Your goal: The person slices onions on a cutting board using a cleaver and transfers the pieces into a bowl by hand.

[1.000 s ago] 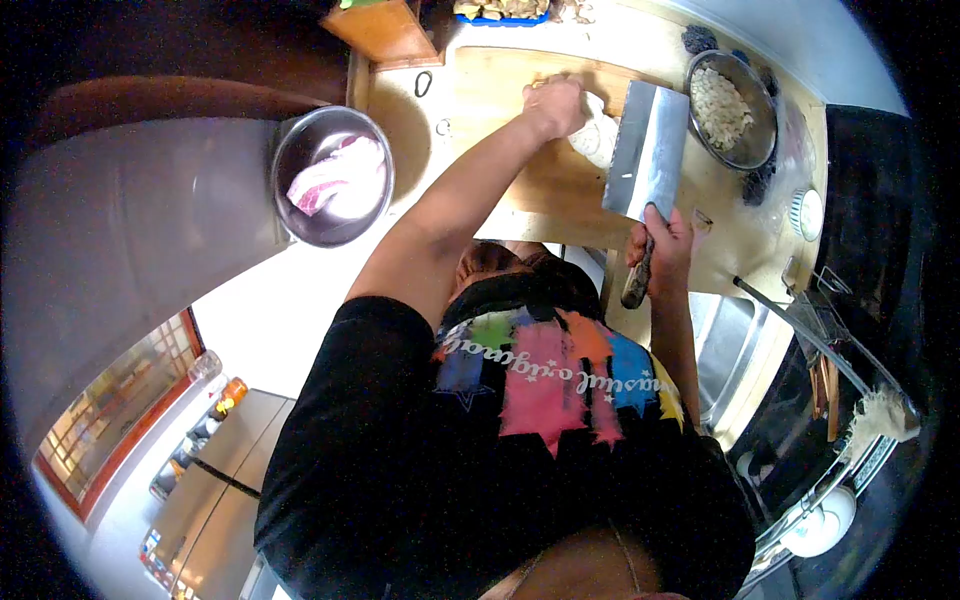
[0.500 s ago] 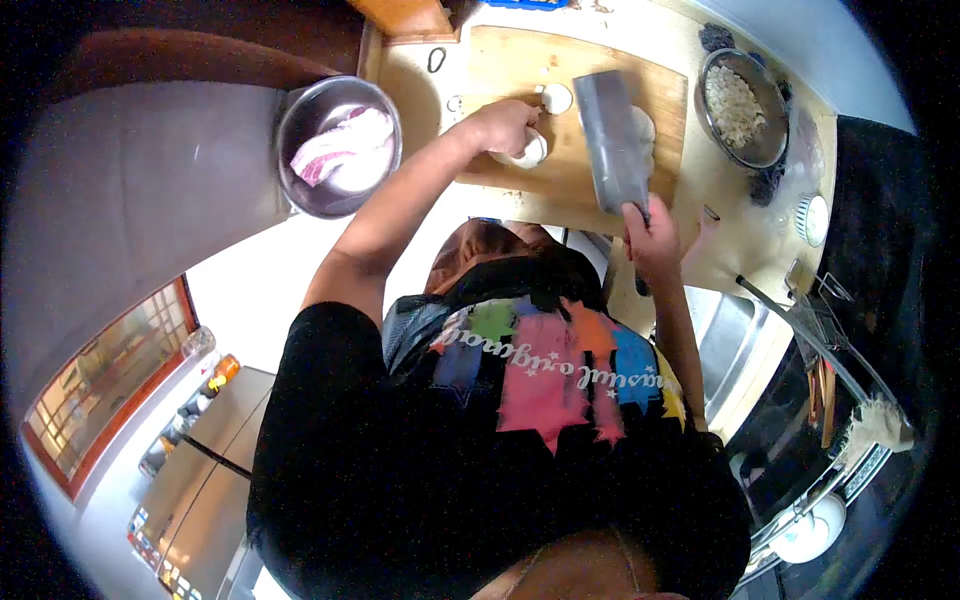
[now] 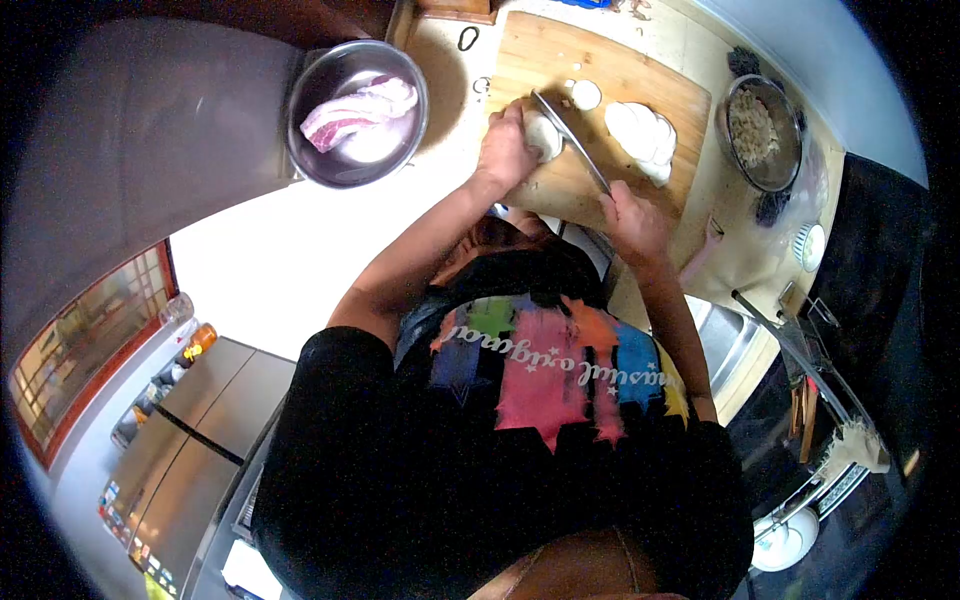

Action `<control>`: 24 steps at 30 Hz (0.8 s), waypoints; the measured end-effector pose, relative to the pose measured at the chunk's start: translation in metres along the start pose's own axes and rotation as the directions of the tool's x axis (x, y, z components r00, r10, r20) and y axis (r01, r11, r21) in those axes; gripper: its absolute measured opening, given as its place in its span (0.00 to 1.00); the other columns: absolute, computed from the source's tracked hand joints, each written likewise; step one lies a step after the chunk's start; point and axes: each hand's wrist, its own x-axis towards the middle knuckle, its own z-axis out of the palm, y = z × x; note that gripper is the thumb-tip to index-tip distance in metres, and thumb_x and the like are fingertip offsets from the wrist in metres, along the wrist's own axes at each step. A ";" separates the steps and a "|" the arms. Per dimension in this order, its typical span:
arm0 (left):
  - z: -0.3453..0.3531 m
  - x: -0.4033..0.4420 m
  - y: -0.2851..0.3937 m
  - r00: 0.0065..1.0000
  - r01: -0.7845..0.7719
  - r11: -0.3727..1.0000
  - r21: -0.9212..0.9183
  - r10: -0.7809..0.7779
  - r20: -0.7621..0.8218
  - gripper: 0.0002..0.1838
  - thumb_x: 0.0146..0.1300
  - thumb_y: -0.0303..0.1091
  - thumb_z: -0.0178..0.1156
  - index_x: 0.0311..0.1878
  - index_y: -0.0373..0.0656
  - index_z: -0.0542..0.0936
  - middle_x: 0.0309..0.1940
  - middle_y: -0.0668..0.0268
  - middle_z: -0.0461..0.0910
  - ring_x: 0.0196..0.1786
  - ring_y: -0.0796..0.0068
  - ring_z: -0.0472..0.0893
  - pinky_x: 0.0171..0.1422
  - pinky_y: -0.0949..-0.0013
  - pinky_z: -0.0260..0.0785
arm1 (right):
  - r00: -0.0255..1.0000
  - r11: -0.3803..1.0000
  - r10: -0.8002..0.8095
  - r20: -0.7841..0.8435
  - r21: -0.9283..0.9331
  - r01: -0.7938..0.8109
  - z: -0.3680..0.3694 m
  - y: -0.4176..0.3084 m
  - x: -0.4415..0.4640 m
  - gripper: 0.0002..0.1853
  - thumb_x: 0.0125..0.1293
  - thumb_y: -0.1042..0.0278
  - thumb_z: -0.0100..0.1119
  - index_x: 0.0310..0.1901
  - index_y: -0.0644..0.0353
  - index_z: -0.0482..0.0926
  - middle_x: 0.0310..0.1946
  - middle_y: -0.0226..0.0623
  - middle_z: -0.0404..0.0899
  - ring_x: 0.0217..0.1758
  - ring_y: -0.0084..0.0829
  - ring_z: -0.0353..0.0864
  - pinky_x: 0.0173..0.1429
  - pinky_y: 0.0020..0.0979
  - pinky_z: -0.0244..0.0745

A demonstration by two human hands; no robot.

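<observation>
My left hand (image 3: 508,150) has its fingers wrapped around a white vegetable piece (image 3: 544,138) on the wooden cutting board (image 3: 530,60). The vegetable's exact kind is not clear; its cut face is round and pale. In my right hand (image 3: 637,222) is the handle of a cleaver (image 3: 578,143). The blade is seen nearly edge-on, close along the right side of the piece; whether it touches cannot be told. A single round slice (image 3: 585,95) lies beyond the blade. Overlapping white slices (image 3: 640,138) lie on the board's right side.
Left of the board stands a metal bowl (image 3: 420,130) holding a slab of raw meat (image 3: 360,112). On the right, another bowl (image 3: 797,150) contains small pale pieces. A ribbed white-and-green cup (image 3: 809,247) stands near the counter's right edge. The sink (image 3: 722,340) is at lower right.
The cleaver has moved left from above the slices to beside the held piece, its blade turning edge-on. My left hand has closed around the piece. The whole view has shifted slightly.
</observation>
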 end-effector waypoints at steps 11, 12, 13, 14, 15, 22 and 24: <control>0.006 -0.015 -0.021 0.963 -0.197 0.961 -0.196 0.227 0.143 0.25 0.53 0.32 0.70 0.54 0.40 0.75 0.54 0.47 0.69 0.51 0.50 0.77 0.57 0.60 0.75 | 1.000 1.000 0.005 0.018 0.026 -0.005 0.010 0.003 0.010 0.14 0.68 0.58 0.54 0.48 0.60 0.74 0.27 0.54 0.80 0.33 0.58 0.81 0.38 0.55 0.74; 0.004 -0.018 -0.016 0.962 -0.254 0.964 -0.076 0.260 0.084 0.22 0.54 0.33 0.69 0.52 0.39 0.76 0.54 0.49 0.69 0.50 0.51 0.77 0.55 0.60 0.75 | 0.999 1.000 0.020 0.041 0.005 -0.020 0.009 0.001 0.010 0.15 0.68 0.59 0.54 0.49 0.60 0.74 0.27 0.54 0.81 0.33 0.58 0.81 0.38 0.55 0.74; 0.001 -0.020 -0.012 0.954 -0.300 0.953 0.048 0.299 0.029 0.19 0.56 0.34 0.68 0.49 0.39 0.78 0.54 0.50 0.69 0.49 0.53 0.77 0.53 0.60 0.75 | 0.999 1.000 0.022 0.043 0.003 -0.022 0.008 0.000 0.010 0.15 0.68 0.59 0.54 0.49 0.60 0.74 0.27 0.54 0.81 0.33 0.58 0.81 0.38 0.55 0.74; -0.002 -0.020 -0.008 0.954 -0.299 0.953 0.045 0.298 0.029 0.19 0.56 0.34 0.68 0.49 0.39 0.78 0.54 0.50 0.69 0.49 0.53 0.77 0.53 0.60 0.75 | 0.999 0.999 0.027 0.044 0.043 -0.029 0.006 0.000 0.011 0.15 0.68 0.59 0.54 0.50 0.60 0.74 0.28 0.54 0.81 0.34 0.57 0.81 0.39 0.55 0.74; -0.005 -0.019 -0.005 0.913 -0.400 0.914 0.074 0.404 -0.055 0.20 0.55 0.35 0.68 0.51 0.41 0.78 0.54 0.52 0.70 0.51 0.53 0.75 0.53 0.59 0.74 | 0.999 0.996 0.032 0.044 0.084 -0.036 0.005 0.000 0.011 0.16 0.68 0.59 0.53 0.50 0.60 0.74 0.28 0.54 0.81 0.34 0.57 0.82 0.40 0.55 0.74; 0.003 -0.006 -0.017 0.862 -0.506 0.863 0.009 0.506 -0.029 0.18 0.57 0.36 0.65 0.51 0.44 0.80 0.50 0.60 0.74 0.54 0.54 0.73 0.55 0.57 0.71 | 0.992 0.998 0.064 0.104 -0.005 -0.064 -0.035 -0.039 0.020 0.12 0.69 0.61 0.50 0.45 0.61 0.73 0.30 0.55 0.81 0.36 0.56 0.83 0.42 0.54 0.75; 0.004 -0.008 -0.016 0.862 -0.506 0.862 0.015 0.506 -0.041 0.18 0.57 0.36 0.65 0.51 0.44 0.80 0.51 0.60 0.74 0.54 0.54 0.73 0.55 0.57 0.72 | 0.970 0.986 0.104 0.219 -0.149 -0.072 -0.036 -0.048 0.025 0.11 0.70 0.60 0.48 0.48 0.56 0.73 0.31 0.55 0.81 0.37 0.57 0.81 0.40 0.56 0.73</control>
